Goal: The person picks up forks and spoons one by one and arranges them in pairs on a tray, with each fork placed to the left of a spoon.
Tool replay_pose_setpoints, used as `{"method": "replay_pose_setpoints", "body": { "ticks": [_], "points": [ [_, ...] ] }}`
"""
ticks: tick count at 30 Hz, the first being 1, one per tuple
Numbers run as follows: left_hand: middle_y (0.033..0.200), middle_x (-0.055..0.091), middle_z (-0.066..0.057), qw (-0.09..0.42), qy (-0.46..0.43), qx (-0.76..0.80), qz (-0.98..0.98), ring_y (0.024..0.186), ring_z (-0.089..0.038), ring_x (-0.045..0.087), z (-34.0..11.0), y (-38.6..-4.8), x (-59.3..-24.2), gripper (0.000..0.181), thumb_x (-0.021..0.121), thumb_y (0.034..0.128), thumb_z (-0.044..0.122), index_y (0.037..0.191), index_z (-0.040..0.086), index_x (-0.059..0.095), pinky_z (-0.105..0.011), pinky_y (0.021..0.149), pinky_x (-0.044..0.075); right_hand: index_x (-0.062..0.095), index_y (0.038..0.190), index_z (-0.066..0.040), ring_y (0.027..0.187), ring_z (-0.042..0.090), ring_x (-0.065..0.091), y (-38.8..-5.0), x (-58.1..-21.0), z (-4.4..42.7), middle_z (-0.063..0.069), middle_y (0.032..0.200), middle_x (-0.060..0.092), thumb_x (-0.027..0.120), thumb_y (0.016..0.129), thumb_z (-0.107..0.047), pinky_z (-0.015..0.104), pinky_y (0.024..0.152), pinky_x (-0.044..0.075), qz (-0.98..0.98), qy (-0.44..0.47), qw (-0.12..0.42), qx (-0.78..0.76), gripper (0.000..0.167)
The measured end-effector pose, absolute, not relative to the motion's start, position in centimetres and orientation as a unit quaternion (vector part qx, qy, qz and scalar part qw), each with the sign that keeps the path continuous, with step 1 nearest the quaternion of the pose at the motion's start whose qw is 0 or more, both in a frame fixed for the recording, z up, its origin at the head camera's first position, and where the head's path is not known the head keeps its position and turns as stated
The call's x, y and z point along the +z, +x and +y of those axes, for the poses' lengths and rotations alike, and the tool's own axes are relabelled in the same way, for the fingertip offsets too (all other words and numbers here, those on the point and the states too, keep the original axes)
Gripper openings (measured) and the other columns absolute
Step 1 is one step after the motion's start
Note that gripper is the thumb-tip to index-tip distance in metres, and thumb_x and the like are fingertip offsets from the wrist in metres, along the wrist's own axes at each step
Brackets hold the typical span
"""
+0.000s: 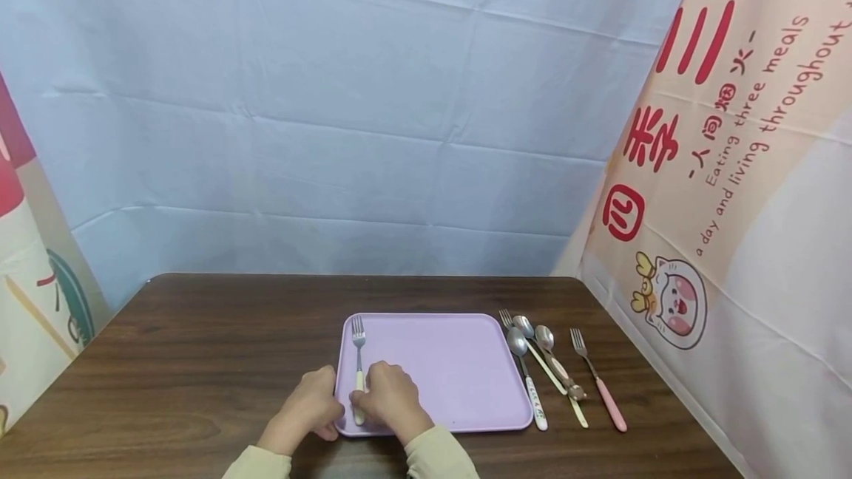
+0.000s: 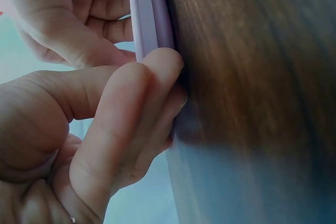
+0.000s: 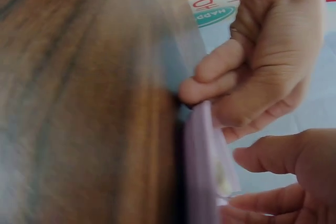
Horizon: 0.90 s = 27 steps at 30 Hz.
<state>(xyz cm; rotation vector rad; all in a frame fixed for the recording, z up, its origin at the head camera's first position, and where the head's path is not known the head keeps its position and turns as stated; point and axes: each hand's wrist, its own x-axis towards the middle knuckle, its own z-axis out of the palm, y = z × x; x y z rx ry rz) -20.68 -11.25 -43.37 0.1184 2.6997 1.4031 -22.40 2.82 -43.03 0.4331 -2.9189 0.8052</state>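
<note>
A lilac tray [image 1: 459,368] lies on the table, and a fork [image 1: 359,338] with a cream handle lies along its left side, tines pointing away from me. My left hand [image 1: 313,403] grips the tray's near left corner; the right wrist view shows its thumb inside the rim and other fingers outside. Over the fork's handle is my right hand [image 1: 391,398], its thumb across the handle in the head view. In the right wrist view, that hand's thumb and fairly straight fingers stand apart, with the cream handle, blurred, between them.
Right of the tray, a spoon [image 1: 518,342] with a patterned white handle lies beside several other utensils, some overlapping. A pink-handled fork [image 1: 609,398] lies farther right. The wooden table [image 1: 220,353] ends against a pale blue cloth [image 1: 333,131], and a printed cloth [image 1: 752,205] hangs at the right.
</note>
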Motion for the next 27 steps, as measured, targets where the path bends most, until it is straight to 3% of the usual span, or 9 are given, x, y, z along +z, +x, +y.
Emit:
{"method": "replay_pose_setpoints", "body": {
  "ticks": [9, 14, 27],
  "points": [
    [0.049, 0.052, -0.012, 0.049, 0.034, 0.436, 0.898, 0.034, -0.018, 0.055, -11.3, -20.8, -43.1, 0.018, 0.052, 0.0640, -0.013, 0.080, -0.007, 0.046, -0.028, 0.033, 0.051, 0.060, 0.075, -0.009, 0.060, 0.013, 0.049, -21.8, -40.4, 3.6, -0.002, 0.067, 0.052, 0.078, 0.068, -0.028, 0.026, 0.050, 0.044, -0.962, 0.228, 0.003, 0.151, 0.027],
    [0.053, 0.052, -0.014, 0.054, 0.036, 0.454, 0.889, 0.036, -0.020, 0.056, -11.3, -20.8, -43.2, 0.020, 0.051, 0.0621, -0.015, 0.080, -0.008, 0.045, -0.028, 0.035, 0.052, 0.058, 0.072, -0.013, 0.062, 0.011, 0.044, -21.6, -39.8, 3.8, -0.003, 0.067, 0.045, 0.080, 0.066, -0.029, 0.025, 0.050, 0.042, -0.963, 0.255, 0.010, 0.088, 0.028],
    [0.060, 0.051, -0.016, 0.059, 0.030, 0.472, 0.879, 0.038, -0.022, 0.058, -11.3, -20.8, -43.2, 0.020, 0.050, 0.0619, -0.017, 0.079, -0.009, 0.045, -0.028, 0.037, 0.054, 0.060, 0.076, -0.012, 0.062, 0.012, 0.045, -22.0, -40.5, 4.3, -0.003, 0.068, 0.045, 0.079, 0.065, -0.030, 0.025, 0.052, 0.043, -0.966, 0.240, 0.003, 0.098, 0.028]
  ]
}}
